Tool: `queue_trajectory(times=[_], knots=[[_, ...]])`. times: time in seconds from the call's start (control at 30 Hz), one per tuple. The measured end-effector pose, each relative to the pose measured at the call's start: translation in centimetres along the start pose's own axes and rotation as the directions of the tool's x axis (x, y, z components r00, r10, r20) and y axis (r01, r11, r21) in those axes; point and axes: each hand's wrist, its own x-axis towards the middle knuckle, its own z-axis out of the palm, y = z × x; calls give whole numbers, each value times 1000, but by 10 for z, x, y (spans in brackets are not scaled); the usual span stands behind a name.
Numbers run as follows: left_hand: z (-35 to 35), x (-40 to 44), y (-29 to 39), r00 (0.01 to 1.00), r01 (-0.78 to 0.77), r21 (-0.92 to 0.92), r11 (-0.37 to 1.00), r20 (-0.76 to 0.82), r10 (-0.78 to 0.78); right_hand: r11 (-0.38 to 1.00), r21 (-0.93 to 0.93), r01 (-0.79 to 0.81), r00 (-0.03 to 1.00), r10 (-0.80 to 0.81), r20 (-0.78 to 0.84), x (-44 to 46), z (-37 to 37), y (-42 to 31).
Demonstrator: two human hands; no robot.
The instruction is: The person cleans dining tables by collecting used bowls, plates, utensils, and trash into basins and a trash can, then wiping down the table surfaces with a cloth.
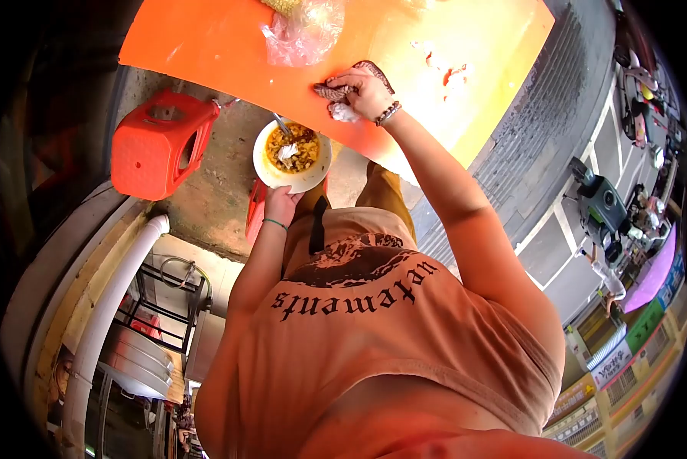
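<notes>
So the left hand (280, 205) has a white bowl (310, 182) by its near rim, with most of the fingers out of sight underneath, so it's a proper grip. Green band (274, 222) on that wrist. The bowl isn't on the table (213, 50) at all, it's held just off the near edge, up in front of the lap.

Inside the bowl: orangey-yellow, brothy food (300, 141) with darker bits, a crumpled white tissue (287, 151) sitting on top, and a spoon (283, 125) leaning on the far side, its handle poking over the rim. Can't really tell how deep the food goes.

The right hand (368, 93) is on the table near that same edge, fingers bunched around a dark patterned rag (329, 92) pressed to the top. Beaded bracelet (388, 113) on that wrist. A white wad (344, 112) sits right by the rag, on the near side.

Farther out on the left part of the table there's a clear plastic bag (306, 34), all crumpled, with something yellow and bumpy (284, 6) right at its far left. Can't make out if anything's in the bag. Over to the right, reddish scraps (455, 74) lie scattered on the orange top.

Off the table, a red stool (144, 157) is left of the bowl, and a scooter (605, 203) is parked well off to the right.
</notes>
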Motion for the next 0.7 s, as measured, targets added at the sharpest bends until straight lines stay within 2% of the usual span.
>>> queue_trajectory(times=[0.03,0.07,0.1,0.13,0.17,0.23,0.3,0.43,0.47,0.5,0.53,0.57,0.6,0.63,0.7], knots=[[7,-1,-10,1000,-5,3,1000,-7,5,999,34,-5,999,4,41,-4,-9,-5],[16,-2,-17,1000,-14,-6,1000,-6,14,952,263,-155,988,148,47,-10,-18,-14],[23,-4,-24,999,-36,-17,999,-9,36,955,260,-146,989,137,54,-15,-35,-18],[30,-8,-35,998,-56,-31,998,-17,56,798,498,-339,937,335,101,-20,-60,-25],[35,-8,-43,998,-69,-50,996,-5,69,549,681,-485,844,498,199,-24,-82,-26],[48,-13,-61,994,-107,-86,990,-35,105,482,855,-191,904,425,-37,-38,-121,0],[62,-17,-80,989,-130,-92,987,-77,124,362,931,-48,864,483,-144,-54,-174,12],[84,-18,-113,971,-211,-182,960,-154,184,493,869,-49,750,593,-294,-70,-243,108],[84,-19,-119,967,-220,-194,956,-170,189,507,846,-164,707,659,-257,-68,-247,127],[82,-18,-124,968,-229,-220,948,-155,198,502,847,-177,719,653,-238,-66,-240,153],[82,-15,-129,968,-240,-248,939,-141,210,803,552,-225,774,491,-399,-65,-227,185],[83,-14,-133,966,-253,-276,927,-126,226,963,159,-216,837,267,-478,-61,-213,212],[97,-24,-128,960,-265,-234,935,-152,234,954,-258,-154,888,19,-460,-54,-201,225],[100,-24,-127,955,-279,-243,929,-171,242,915,-365,-173,870,-32,-492,-45,-190,212],[96,-21,-129,950,-305,-266,915,-147,274,903,-414,-115,878,-102,-467,-36,-168,195]])
